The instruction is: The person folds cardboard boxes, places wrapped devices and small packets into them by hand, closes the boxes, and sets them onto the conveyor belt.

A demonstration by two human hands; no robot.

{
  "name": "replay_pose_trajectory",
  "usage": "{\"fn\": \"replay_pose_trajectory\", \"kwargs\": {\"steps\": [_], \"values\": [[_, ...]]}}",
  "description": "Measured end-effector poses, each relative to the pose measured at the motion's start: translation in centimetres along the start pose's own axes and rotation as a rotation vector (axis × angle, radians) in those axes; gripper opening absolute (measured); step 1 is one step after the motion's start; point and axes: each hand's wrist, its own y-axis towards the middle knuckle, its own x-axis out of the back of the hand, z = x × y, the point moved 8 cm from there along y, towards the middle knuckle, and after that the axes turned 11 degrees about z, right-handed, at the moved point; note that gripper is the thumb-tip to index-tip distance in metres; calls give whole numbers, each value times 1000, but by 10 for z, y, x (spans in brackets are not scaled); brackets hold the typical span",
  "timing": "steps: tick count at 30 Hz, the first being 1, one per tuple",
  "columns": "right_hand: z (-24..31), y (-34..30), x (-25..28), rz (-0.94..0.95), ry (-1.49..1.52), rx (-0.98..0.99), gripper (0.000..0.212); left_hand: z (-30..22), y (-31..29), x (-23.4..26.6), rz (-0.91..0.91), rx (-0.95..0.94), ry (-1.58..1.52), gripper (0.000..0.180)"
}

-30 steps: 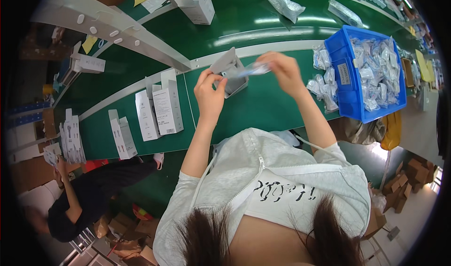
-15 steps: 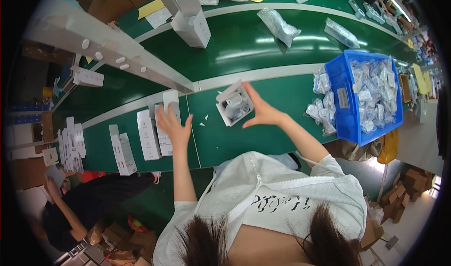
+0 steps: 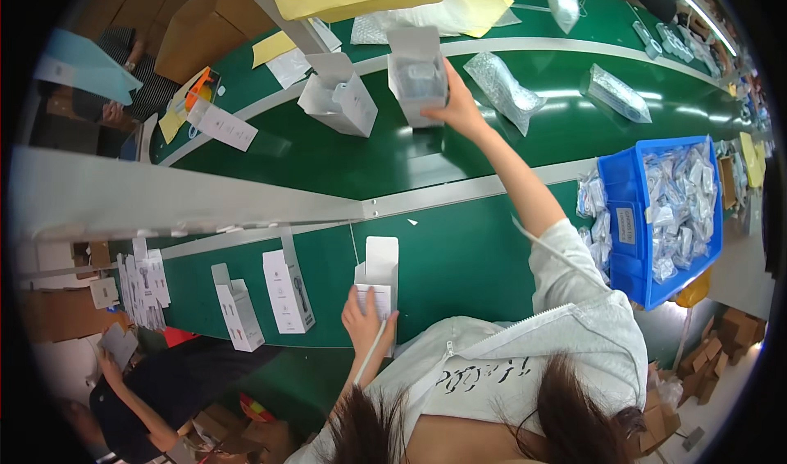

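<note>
My right hand (image 3: 461, 110) grips the side of a white carton (image 3: 407, 103) with its flap up, over the green conveyor beyond the near table. Something in clear plastic shows inside it. Close to my body, my left hand (image 3: 366, 320) is closed around another white carton (image 3: 382, 259), whose top flap stands up. Left of that hand, two more upright white cartons (image 3: 287, 296) (image 3: 236, 312) stand on the green table. A white carton (image 3: 343, 107) with its flap up and plastic inside stands just left of the one in my right hand.
A blue bin (image 3: 627, 226) full of bagged parts is at the right, with loose bags beside it. Bubble-wrapped packs (image 3: 504, 91) lie on the conveyor (image 3: 328, 165). A metal post (image 3: 205, 189) crosses at left. Flat cartons (image 3: 143, 284) and a co-worker's arm (image 3: 135, 398) are farther left.
My right hand has carried its filled carton from the near table out over the conveyor. My left hand, open before, has taken a carton from the row and brought it right, toward me.
</note>
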Motion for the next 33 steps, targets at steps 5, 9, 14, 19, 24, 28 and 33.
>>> {"fn": "replay_pose_trajectory", "kwargs": {"steps": [5, 9, 14, 19, 24, 28, 33], "values": [[-32, 17, -2, 62, -220, -112, 96, 19, 43, 12, -40, -57, -255, 73], [-54, 23, 24, 199, -675, -199, 95, 24, 54, -3, 3, -83, -420, 71], [-101, 23, 86, 58, -970, -724, 96, 35, 59, -20, 90, -47, -564, 70], [-121, 14, 85, 176, -711, -827, 89, 44, 57, -18, 164, 44, -620, 69], [-47, -20, 85, -2, -538, -296, 81, 17, 54, -1, 252, 30, -667, 69], [46, -86, 88, -287, -358, 93, 72, -7, 54, 12, 195, -147, -660, 68], [90, -173, 117, -467, 54, -35, 51, -79, 66, 62, -87, -490, -592, 77]]}}
